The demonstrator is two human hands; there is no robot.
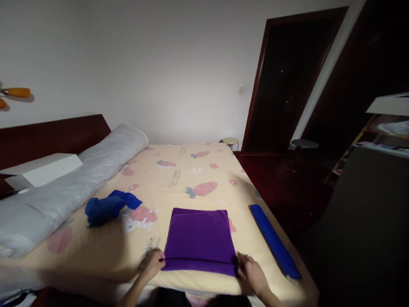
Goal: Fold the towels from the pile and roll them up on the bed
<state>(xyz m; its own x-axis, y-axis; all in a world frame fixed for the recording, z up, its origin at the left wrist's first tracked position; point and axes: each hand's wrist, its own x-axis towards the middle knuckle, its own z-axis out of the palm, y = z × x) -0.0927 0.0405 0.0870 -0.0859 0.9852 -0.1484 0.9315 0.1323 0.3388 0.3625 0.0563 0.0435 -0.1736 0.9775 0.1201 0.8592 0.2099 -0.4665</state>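
A folded purple cloth (200, 237) lies flat on the bed near its front edge, with a narrow fold running across its near side. At the cloth's near left corner my left hand (155, 262) is closed, pinching the edge between thumb and fingers. My right hand (252, 273) has its fingers curled at the near right corner and grips the edge there. To the right, a blue cloth (275, 242) folded into a long narrow strip lies along the bed's side. A crumpled blue cloth (107, 209) rests to the left.
The bed (179, 170) has a cream sheet printed with carrots and rabbits. A long grey bolster-like roll (105, 155) and a white box (53, 168) lie by the dark headboard (57, 130). Two stools (230, 140) stand beyond; a dark cabinet (367, 221) is at right.
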